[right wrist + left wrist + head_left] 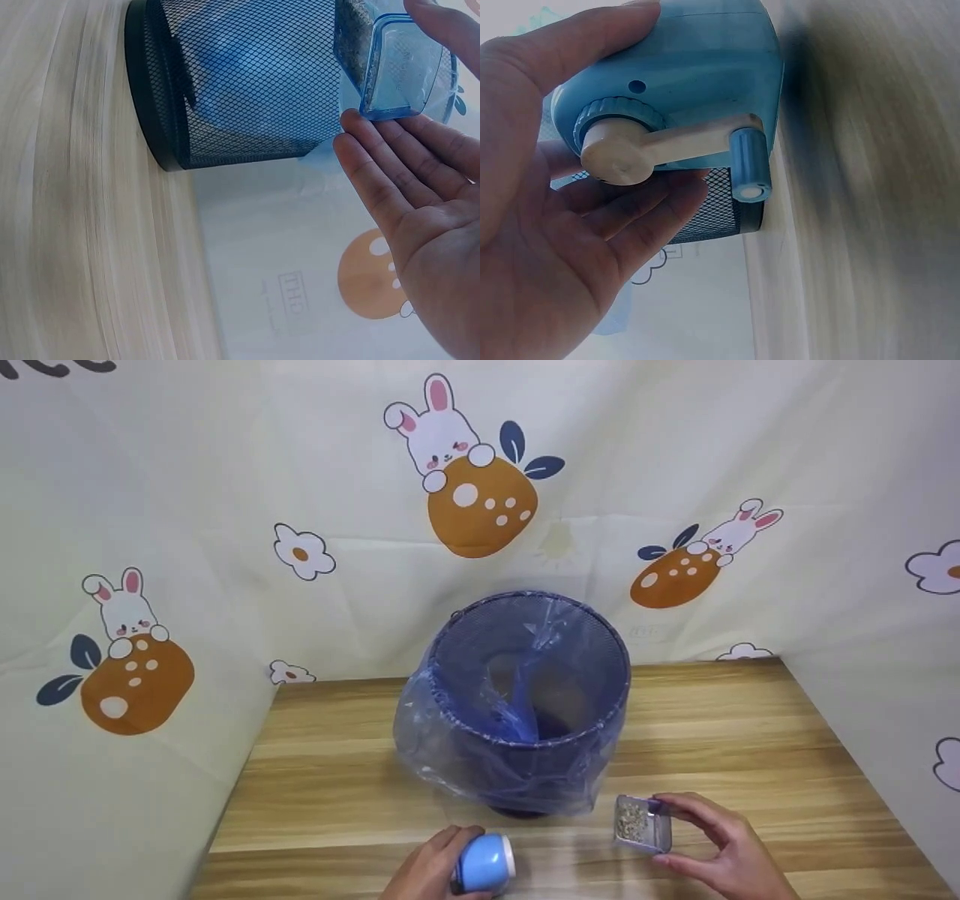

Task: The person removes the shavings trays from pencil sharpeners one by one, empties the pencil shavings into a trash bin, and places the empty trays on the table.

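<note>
My left hand (435, 864) grips a blue crank pencil sharpener (484, 862) low over the table's front. In the left wrist view, its cream crank arm (690, 141) with a blue knob faces the palm, thumb on one side and fingers on the other. To the right, my right hand (731, 844) holds a small clear shavings drawer (643, 823) between thumb and fingers; pencil shavings (632, 821) lie inside it. Beyond both hands stands a round mesh wastebasket (628, 682) lined with a thin blue plastic bag (420, 727) folded over its rim.
The wood-grain table (322, 780) carries the wastebasket near its middle. A cream cloth (337, 607) printed with rabbits and flowers encloses the back and both sides. The bag's loose edge hangs out at the basket's left and front.
</note>
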